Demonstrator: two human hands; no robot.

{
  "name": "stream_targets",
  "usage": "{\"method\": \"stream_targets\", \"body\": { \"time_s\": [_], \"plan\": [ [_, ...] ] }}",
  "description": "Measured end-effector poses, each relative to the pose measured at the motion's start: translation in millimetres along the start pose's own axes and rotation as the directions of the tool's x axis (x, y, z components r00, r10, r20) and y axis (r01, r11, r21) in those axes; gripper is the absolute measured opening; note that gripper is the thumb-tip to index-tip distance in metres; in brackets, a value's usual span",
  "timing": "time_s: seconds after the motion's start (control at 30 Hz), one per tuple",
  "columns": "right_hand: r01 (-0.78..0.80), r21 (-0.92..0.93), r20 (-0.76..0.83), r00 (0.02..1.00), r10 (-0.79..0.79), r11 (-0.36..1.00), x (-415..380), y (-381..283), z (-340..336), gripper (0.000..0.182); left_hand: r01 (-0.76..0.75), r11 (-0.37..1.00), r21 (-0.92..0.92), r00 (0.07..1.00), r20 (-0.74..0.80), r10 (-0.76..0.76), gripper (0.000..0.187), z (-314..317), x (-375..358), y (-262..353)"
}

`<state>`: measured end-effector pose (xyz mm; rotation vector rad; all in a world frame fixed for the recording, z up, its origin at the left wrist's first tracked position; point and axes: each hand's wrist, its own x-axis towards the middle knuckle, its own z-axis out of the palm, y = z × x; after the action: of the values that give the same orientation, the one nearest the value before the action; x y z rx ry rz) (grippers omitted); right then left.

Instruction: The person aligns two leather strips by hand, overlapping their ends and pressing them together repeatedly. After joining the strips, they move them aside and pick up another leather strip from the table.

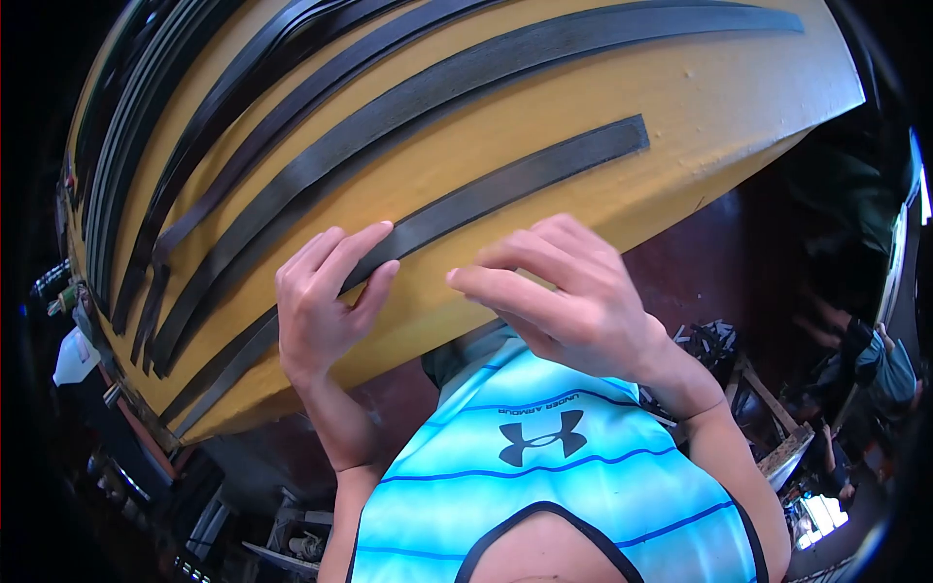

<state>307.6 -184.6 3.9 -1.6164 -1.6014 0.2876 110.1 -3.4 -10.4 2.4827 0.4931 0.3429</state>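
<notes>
A short dark flat strip lies on the yellow tabletop, nearest to me. Over the middle of this strip is my left hand, its index finger and thumb apart and the fingertips right at the strip's edges. My right hand is bent in the air on the near side of the strip, slightly smeared, thumb and index finger a little apart with nothing seen between them. Beyond both hands, a longer dark strip curves across the surface.
More dark strips lie side by side toward the far left, some overlapping. On the floor at right is a heap of small scraps beside a wooden frame. Another person is at the far right. A white container stands past the left edge.
</notes>
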Motion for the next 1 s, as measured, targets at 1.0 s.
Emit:
{"method": "stream_targets", "body": {
  "time_s": [1.0],
  "plan": [
    [0.041, -0.059, 0.035, 0.999, -0.039, 0.997, 20, 53, 39, 0.028, 0.263, 0.933, 0.247, 0.962, -0.001, -0.272, 0.035, -52, -58, -20]
  ]
}}
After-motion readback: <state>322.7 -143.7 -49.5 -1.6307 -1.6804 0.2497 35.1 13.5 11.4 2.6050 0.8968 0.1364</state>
